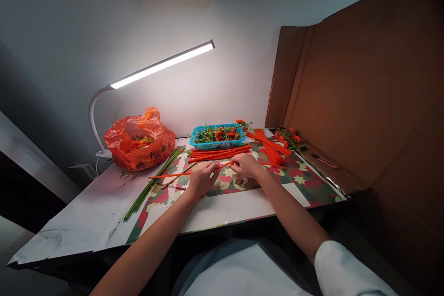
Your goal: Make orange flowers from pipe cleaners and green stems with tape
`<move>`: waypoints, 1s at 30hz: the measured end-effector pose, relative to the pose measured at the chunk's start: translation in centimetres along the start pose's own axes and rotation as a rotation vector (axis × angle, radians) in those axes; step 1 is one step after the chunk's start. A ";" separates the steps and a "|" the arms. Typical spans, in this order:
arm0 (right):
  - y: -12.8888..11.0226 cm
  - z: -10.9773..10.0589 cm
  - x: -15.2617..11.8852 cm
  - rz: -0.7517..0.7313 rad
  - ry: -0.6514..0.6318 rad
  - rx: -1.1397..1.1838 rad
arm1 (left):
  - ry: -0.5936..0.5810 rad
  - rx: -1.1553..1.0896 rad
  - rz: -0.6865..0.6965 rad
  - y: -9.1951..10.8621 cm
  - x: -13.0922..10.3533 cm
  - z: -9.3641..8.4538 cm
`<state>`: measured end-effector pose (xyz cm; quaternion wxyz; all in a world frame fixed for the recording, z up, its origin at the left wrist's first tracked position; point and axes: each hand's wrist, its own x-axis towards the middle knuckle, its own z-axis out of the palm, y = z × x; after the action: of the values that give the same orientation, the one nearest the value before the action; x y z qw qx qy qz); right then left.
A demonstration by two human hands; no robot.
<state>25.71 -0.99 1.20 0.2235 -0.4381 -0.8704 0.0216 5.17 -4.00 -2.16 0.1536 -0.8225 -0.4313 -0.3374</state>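
Note:
An orange stem [227, 164] runs between my two hands, over the patterned table cover. My left hand [204, 178] is closed on it, with a long orange piece sticking out to the left. My right hand [244, 165] pinches it on the other side, and another orange length shows to the right of that hand. Just behind my hands lies a row of orange stems [218, 153]. A blue basket [218, 144] with orange flowers and green leaves stands behind that row. More orange stems [270, 145] lie crossed in a pile at the right.
Green stems [149, 189] and a thin stick [178, 175] lie left of my hands. A red plastic bag [138, 148] with flowers stands under a lit lamp [163, 65]. Orange flowers [287, 138] and a cutter [325, 161] are at the right, beside a cardboard wall [364, 78].

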 end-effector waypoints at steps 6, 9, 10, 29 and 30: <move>1.9 -1.3 -0.4 0.009 0.005 0.037 | 0.008 -0.017 0.007 0.2 -0.1 -0.6; 1.7 -0.9 -0.5 0.003 -0.011 0.053 | -0.011 -0.035 -0.020 0.2 -0.1 -0.5; 1.5 -0.7 -0.5 -0.004 -0.007 0.074 | -0.021 -0.039 -0.031 0.2 -0.1 -0.4; -0.7 1.8 -0.6 -0.157 -0.057 0.158 | -0.174 -0.054 -0.034 -0.4 0.0 -0.4; -0.7 1.8 -0.6 -0.160 -0.065 0.167 | -0.181 -0.026 -0.035 -0.4 -0.1 -0.4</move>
<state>24.78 -1.62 -0.54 0.2318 -0.3463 -0.9045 0.0904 4.69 -4.05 -1.95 0.0974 -0.8439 -0.4533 -0.2699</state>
